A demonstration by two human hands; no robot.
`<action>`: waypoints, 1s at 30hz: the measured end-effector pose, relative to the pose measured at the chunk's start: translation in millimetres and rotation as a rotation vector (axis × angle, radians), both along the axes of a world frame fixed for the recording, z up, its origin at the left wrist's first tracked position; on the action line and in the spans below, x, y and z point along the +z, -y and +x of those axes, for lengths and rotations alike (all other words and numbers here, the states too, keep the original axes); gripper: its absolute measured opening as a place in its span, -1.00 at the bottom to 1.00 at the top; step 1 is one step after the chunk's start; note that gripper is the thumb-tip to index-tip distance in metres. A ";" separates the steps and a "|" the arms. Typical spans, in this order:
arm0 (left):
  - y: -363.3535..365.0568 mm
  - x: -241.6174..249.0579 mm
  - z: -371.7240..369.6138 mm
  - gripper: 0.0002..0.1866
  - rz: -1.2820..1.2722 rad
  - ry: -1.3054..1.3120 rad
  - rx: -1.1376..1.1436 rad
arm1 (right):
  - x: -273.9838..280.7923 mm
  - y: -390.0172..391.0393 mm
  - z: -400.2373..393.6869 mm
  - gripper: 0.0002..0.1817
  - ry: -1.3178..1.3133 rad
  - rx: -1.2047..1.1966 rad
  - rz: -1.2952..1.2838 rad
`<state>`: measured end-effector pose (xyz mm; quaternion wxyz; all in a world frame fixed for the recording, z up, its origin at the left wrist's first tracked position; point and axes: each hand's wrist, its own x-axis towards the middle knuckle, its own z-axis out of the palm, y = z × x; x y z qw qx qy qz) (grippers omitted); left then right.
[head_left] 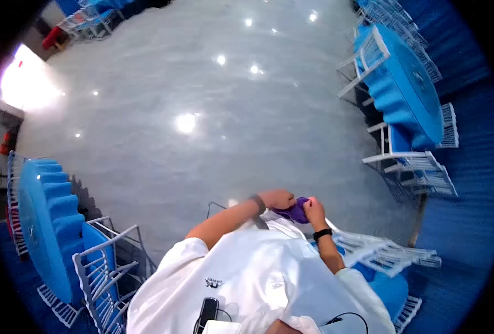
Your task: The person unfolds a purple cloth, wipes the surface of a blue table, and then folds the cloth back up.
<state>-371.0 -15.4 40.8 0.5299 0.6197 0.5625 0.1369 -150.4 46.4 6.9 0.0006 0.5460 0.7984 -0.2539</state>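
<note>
In the head view, the left hand (277, 199) and the right hand (315, 211) are close together in front of the body, both with fingers curled in and gripping a bunched purple cloth (297, 212) that sits between them. A dark wristband (257, 204) circles the left wrist and a black wristband (322, 234) the right. Behind the hands spreads a white shirt (241, 267), with a black clip-on device (208, 313) low on its front.

Beyond the hands stretches a glossy, pale grey floor (258, 122), faintly streaked and dotted with bright light reflections. Well to the left of the hands is a round table under a pleated blue tablecloth (40, 234), with a white slatted chair (99, 261) on the side nearer the hands. Far ahead and to the left, a washed-out white patch (29, 83) glares; whether it is a doorway or window cannot be told.

Ahead and to the right of the hands, a second blue-covered table (411, 89) has white chairs around it, and a deep blue surface (472, 139) lies past it. Near the right wrist, slightly behind it, is another white chair (380, 250).
</note>
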 end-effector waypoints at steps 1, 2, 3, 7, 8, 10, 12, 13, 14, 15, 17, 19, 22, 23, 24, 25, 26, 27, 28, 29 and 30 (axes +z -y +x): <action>-2.3 0.8 -38.4 -0.57 0.014 -0.040 0.049 | 1.4 -17.1 -24.8 -0.78 -0.033 0.030 0.010; -5.0 1.8 -79.4 -0.57 0.024 -0.071 0.085 | 2.7 -33.8 -51.8 -0.76 -0.117 0.057 0.034; -5.1 9.6 -120.6 -0.60 0.072 -0.139 0.144 | 5.8 -46.1 -81.3 -0.74 -0.200 0.085 0.055; 5.0 69.5 -268.1 -0.68 0.051 -0.045 0.406 | 8.6 -89.0 -209.1 -0.75 -0.165 0.391 0.032; 10.8 60.4 -296.9 -0.72 0.242 -0.178 0.416 | 7.1 -96.9 -246.6 -0.76 -0.154 0.512 0.018; 29.9 60.9 -348.4 -0.73 0.305 -0.263 0.475 | 5.9 -107.5 -326.6 -0.77 -0.184 0.702 -0.002; 47.3 64.1 -398.5 -0.74 0.343 -0.263 0.599 | -0.5 -122.0 -419.8 -0.78 -0.207 0.823 -0.017; 57.5 60.3 -414.9 -0.74 0.328 -0.268 0.647 | -5.8 -129.8 -453.3 -0.78 -0.193 0.890 -0.038; 67.9 56.6 -432.0 -0.75 0.302 -0.287 0.839 | -12.3 -135.5 -491.5 -0.79 -0.231 0.942 -0.083; 78.0 54.0 -446.4 -0.77 0.273 -0.303 1.021 | -5.9 -140.0 -524.8 -0.79 -0.229 0.980 -0.094; 96.4 58.6 -470.8 -0.80 0.219 -0.317 1.254 | 14.8 -137.6 -596.6 -0.76 -0.264 1.086 -0.094; 104.6 59.1 -486.0 -0.77 0.121 -0.093 1.521 | 8.8 -139.9 -653.3 -0.77 -0.280 1.217 -0.073; 100.7 54.4 -510.9 -0.77 0.164 -0.111 1.643 | 15.0 -148.0 -710.5 -0.58 -0.234 1.405 -0.252; 96.2 49.4 -518.4 -0.77 0.170 -0.115 1.648 | 21.9 -151.4 -734.6 -0.51 -0.216 1.516 -0.380; 91.8 44.4 -529.1 -0.77 0.149 -0.091 1.723 | 25.6 -152.0 -756.7 -0.47 -0.126 1.583 -0.319; 84.2 42.0 -545.0 -0.77 0.135 -0.071 1.794 | 23.8 -152.8 -775.2 -0.42 -0.039 1.644 -0.249; 75.4 36.5 -560.1 -0.78 0.143 -0.021 1.851 | 11.8 -155.6 -793.8 -0.49 -0.157 1.638 -0.303; 64.3 33.6 -571.7 -0.78 0.144 0.037 1.906 | 24.3 -160.1 -813.6 -0.55 -0.031 1.664 -0.286; 55.8 30.2 -590.5 -0.79 0.040 0.060 1.911 | 21.9 -166.2 -832.8 -0.60 -0.045 1.664 -0.279; 43.9 25.1 -611.7 -0.79 0.062 0.062 1.913 | 19.3 -175.0 -852.2 -0.65 -0.062 1.665 -0.265; 31.1 23.7 -634.5 -0.79 0.070 0.002 1.864 | 13.0 -186.3 -873.3 -0.68 -0.053 1.627 -0.265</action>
